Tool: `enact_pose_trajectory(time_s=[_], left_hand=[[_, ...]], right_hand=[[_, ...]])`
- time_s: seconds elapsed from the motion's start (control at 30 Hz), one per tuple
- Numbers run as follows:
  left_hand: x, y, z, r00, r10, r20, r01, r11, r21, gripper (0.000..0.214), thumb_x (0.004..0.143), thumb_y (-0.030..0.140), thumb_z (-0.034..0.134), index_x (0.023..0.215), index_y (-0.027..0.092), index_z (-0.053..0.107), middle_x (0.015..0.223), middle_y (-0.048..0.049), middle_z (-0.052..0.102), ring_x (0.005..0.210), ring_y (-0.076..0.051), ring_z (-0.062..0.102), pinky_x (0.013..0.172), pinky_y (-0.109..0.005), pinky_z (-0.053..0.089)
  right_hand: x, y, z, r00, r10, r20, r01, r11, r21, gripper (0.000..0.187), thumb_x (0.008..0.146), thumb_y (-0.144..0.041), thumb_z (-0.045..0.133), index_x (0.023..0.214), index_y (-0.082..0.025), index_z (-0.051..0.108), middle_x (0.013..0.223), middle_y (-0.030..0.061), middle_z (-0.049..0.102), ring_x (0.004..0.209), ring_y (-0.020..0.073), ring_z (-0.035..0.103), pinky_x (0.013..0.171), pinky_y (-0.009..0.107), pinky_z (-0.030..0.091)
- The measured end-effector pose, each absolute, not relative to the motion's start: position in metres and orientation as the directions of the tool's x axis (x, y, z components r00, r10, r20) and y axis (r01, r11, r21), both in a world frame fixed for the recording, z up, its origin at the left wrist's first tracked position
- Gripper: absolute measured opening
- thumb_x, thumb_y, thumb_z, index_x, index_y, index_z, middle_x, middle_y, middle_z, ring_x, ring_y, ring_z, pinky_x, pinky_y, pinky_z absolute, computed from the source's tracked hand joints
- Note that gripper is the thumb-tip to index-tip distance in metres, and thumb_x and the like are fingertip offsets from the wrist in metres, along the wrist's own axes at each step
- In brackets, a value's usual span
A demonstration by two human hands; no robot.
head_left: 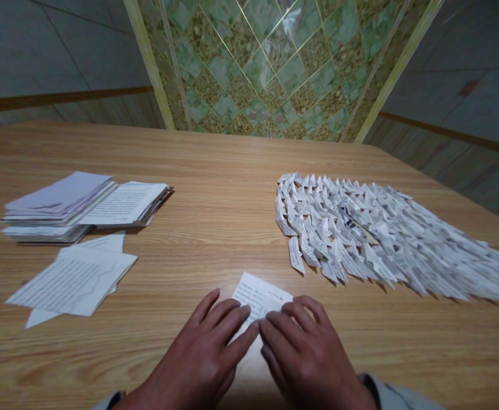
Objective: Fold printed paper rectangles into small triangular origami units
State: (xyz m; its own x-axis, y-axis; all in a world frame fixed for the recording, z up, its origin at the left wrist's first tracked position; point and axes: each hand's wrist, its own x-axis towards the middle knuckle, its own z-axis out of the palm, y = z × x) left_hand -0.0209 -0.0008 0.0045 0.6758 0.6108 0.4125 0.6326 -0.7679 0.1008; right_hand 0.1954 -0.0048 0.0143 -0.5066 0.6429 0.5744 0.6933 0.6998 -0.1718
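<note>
In front of me a small folded piece of printed paper (260,291) lies at an angle on the table. My left hand (213,344) holds its left side, with the index finger and thumb pressed on it near the middle. Its right side is under the fingers of my right hand (302,344), which bend over the edge. The fingertips of both hands almost meet at the paper's lower middle. My hands cover the paper's lower part, so the folds there are hidden.
Many folded paper boats (360,239) stand in tight rows on the right of the wooden table (215,188). At left are stacks of paper sheets (61,196), with several loose printed sheets (76,279) nearer me. A patterned tile panel (249,68) rises behind the table.
</note>
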Motion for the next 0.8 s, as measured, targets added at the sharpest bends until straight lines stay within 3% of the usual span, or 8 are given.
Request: enact_pose_trajectory(time_s=[0.17,0.3,0.5,0.67,0.8], left_hand=[[-0.021,0.000,0.008,0.689,0.604,0.402,0.622,-0.776,0.100,0.047,0.084,0.002,0.050,0.123,0.025,0.063,0.115,-0.0055,0.071,0.108,-0.025,0.058,0.106,-0.050,0.030],[-0.022,0.000,0.012,0.699,0.604,0.382,0.618,-0.779,0.101,0.050,0.083,0.000,0.049,0.124,0.026,0.062,0.114,-0.0053,0.071,0.107,-0.025,0.058,0.104,-0.051,0.032],[-0.021,-0.001,0.005,0.715,0.592,0.372,0.606,-0.790,0.094,0.048,0.087,0.001,0.050,0.128,0.022,0.059,0.115,-0.0099,0.069,0.105,-0.029,0.057,0.100,-0.055,0.037],[-0.013,-0.006,0.002,0.727,0.572,0.379,0.591,-0.803,0.079,0.040,0.091,0.005,0.052,0.128,0.017,0.058,0.102,-0.0121,0.067,0.091,-0.028,0.057,0.089,-0.053,0.047],[-0.013,-0.007,0.013,0.702,0.601,0.381,0.557,-0.798,0.232,0.033,0.092,0.008,0.053,0.123,0.018,0.058,0.097,-0.0100,0.065,0.086,-0.026,0.058,0.079,-0.045,0.052]], right_hand=[[0.203,-0.020,0.004,-0.462,0.679,0.570,0.746,0.646,-0.164,0.021,0.098,-0.033,0.059,0.110,-0.020,0.068,0.105,0.0024,0.076,0.093,0.0237,0.060,0.104,0.043,0.029],[0.212,-0.019,0.010,-0.399,0.758,0.516,0.802,0.562,-0.205,0.017,0.095,-0.029,0.061,0.109,-0.022,0.068,0.103,0.0021,0.075,0.091,0.0241,0.060,0.106,0.044,0.027],[0.214,-0.013,0.018,-0.385,0.774,0.502,0.798,0.552,-0.240,0.011,0.094,-0.014,0.057,0.098,-0.020,0.066,0.099,0.0046,0.073,0.094,0.0250,0.058,0.107,0.046,0.027],[0.202,-0.006,0.017,-0.500,0.750,0.434,0.702,0.644,-0.303,0.010,0.092,-0.010,0.058,0.096,-0.017,0.064,0.100,0.0081,0.068,0.091,0.0241,0.055,0.088,0.040,0.042],[0.198,0.001,0.016,-0.533,0.784,0.318,0.690,0.621,-0.373,0.010,0.091,-0.008,0.058,0.090,-0.017,0.063,0.096,0.0079,0.066,0.089,0.0239,0.054,0.082,0.038,0.046]])
